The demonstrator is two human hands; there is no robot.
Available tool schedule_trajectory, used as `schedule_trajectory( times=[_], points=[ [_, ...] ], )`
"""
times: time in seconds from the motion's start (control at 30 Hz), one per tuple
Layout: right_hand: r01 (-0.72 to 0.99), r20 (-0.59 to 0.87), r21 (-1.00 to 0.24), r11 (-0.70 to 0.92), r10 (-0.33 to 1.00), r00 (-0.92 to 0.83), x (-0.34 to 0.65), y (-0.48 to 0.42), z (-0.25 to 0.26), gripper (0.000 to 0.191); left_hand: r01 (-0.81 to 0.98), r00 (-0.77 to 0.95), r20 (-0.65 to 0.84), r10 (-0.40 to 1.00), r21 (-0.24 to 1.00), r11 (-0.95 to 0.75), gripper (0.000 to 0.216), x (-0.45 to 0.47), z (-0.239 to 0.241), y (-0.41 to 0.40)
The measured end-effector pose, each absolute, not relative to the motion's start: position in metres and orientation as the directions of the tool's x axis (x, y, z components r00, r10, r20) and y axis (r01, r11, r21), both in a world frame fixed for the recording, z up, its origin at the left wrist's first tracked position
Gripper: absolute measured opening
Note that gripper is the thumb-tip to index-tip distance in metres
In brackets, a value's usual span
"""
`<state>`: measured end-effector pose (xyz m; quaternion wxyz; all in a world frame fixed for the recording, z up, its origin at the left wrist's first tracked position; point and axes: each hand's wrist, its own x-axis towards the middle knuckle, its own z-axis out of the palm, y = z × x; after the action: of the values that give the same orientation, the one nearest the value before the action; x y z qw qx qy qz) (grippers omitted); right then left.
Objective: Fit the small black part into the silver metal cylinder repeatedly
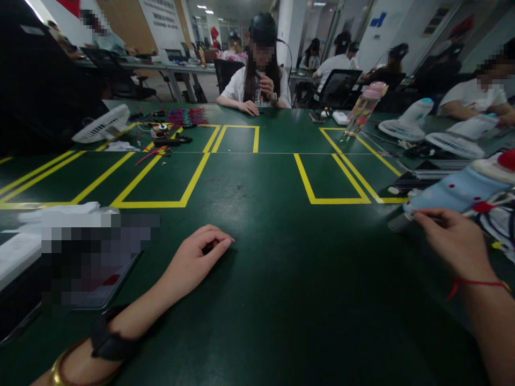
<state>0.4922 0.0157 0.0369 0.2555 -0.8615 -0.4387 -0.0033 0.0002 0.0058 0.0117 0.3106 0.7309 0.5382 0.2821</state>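
On the green tabletop [257,279], my left hand [201,252] rests with its fingers curled and the thumb against them. Nothing shows in it. At the right, my right hand [456,238] pinches a small grey cylinder [399,222] between thumb and fingers; its exact kind is unclear. Just behind that hand lies a light blue bottle [454,185] with red spots. To the left of my left hand lies a dark tablet-like slab [124,273], partly blurred out, beside a white object [18,252].
Yellow tape [148,204] outlines boxes on the table. Bundles of coloured wires [187,117] and a white fan [102,126] lie far left. A pink-lidded clear bottle [364,110] and more fans [408,122] stand far right. Across the table sits a person [241,88].
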Motion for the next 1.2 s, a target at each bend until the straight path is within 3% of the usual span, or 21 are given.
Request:
schedule_trajectory(
  times=[0.13, 0.23, 0.33, 0.47, 0.57, 0.67, 0.8, 0.97, 1.07, 1.2],
  points=[
    [0.777, 0.248, -0.48, -0.407, 0.787, 0.565, 0.489, 0.01, 0.028, 0.044, 0.611, 0.258, 0.082, 0.963, 0.758, -0.229, 0.024, 0.0, 0.01, 0.006],
    [0.848, 0.313, -0.404, -0.344, 0.819, 0.481, 0.49, 0.006, 0.018, 0.056, 0.61, 0.257, 0.083, 0.963, 0.759, -0.228, 0.023, 0.0, 0.009, 0.007],
    [0.913, 0.445, -0.312, -0.264, 0.808, 0.386, 0.479, 0.003, 0.012, 0.053, 0.611, 0.257, 0.084, 0.963, 0.758, -0.229, 0.023, 0.002, 0.01, 0.007],
    [0.936, 0.534, -0.33, 0.121, 0.841, 0.08, 0.413, -0.002, 0.012, 0.046, 0.62, 0.277, 0.093, 0.956, 0.743, -0.252, 0.023, 0.005, 0.011, 0.007],
    [0.791, 0.417, -0.445, 0.419, 0.879, -0.231, 0.341, -0.007, 0.014, 0.04, 0.655, 0.278, 0.104, 0.955, 0.707, -0.268, 0.024, 0.005, 0.011, 0.007],
    [0.651, 0.324, -0.541, 0.532, 0.846, -0.423, 0.29, -0.009, 0.013, 0.036, 0.687, 0.273, 0.11, 0.956, 0.673, -0.274, 0.025, 0.003, 0.009, 0.007],
    [0.595, 0.322, -0.588, 0.547, 0.834, -0.448, 0.272, -0.009, 0.006, 0.037, 0.687, 0.276, 0.104, 0.956, 0.674, -0.272, 0.024, 0.006, 0.01, 0.008],
    [0.551, 0.271, -0.721, 0.42, 0.903, -0.333, 0.276, -0.008, -0.006, 0.056, 0.614, 0.338, 0.192, 0.921, 0.697, -0.371, 0.025, 0.046, 0.029, 0.003],
    [0.512, 0.251, -0.765, 0.391, 0.913, -0.323, 0.276, -0.007, -0.008, 0.051, 0.557, 0.433, 0.258, 0.864, 0.677, -0.481, 0.022, 0.075, 0.041, 0.003],
    [0.524, 0.235, -0.758, 0.39, 0.911, -0.338, 0.275, -0.006, -0.004, 0.05, 0.539, 0.398, 0.316, 0.861, 0.679, -0.498, 0.016, 0.086, 0.048, 0.008]
  ],
)
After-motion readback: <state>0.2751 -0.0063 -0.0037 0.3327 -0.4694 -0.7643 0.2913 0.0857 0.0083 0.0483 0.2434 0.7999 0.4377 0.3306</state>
